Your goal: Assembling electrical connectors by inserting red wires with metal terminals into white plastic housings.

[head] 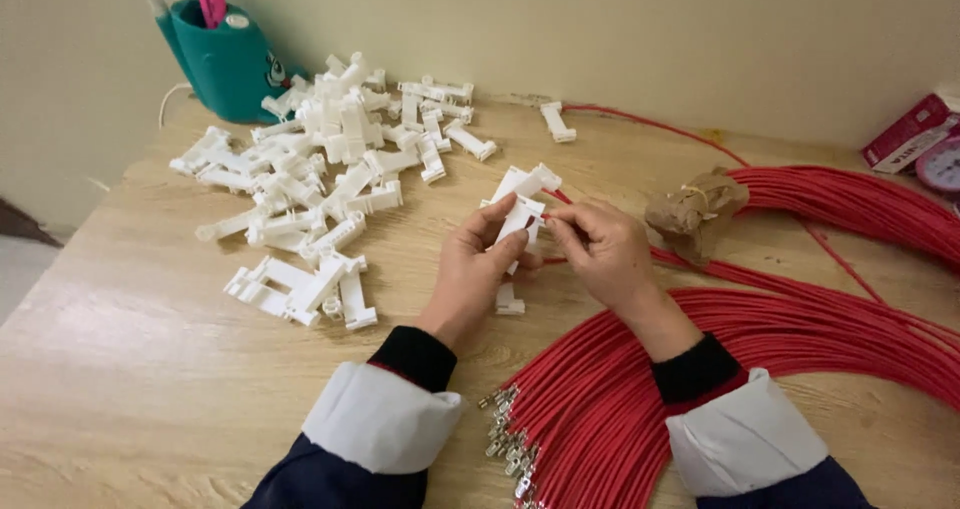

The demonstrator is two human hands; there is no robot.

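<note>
Both hands meet over the bench (150, 369): left hand (472, 269) clamps white clips (520, 204) steady, right hand (605, 254) pinches a red wire (700, 269) trailing to 3 o'clock.

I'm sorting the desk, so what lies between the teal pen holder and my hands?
In the head view, a pile of white plastic clips lies between the teal pen holder and the hands.

Both hands (540, 254) holding white plastic connectors (523, 204) (red wires (800, 319) beside), wooden table (150, 369)

Wooden table (140, 389): white clips (310, 184), red wires (800, 339)
</note>
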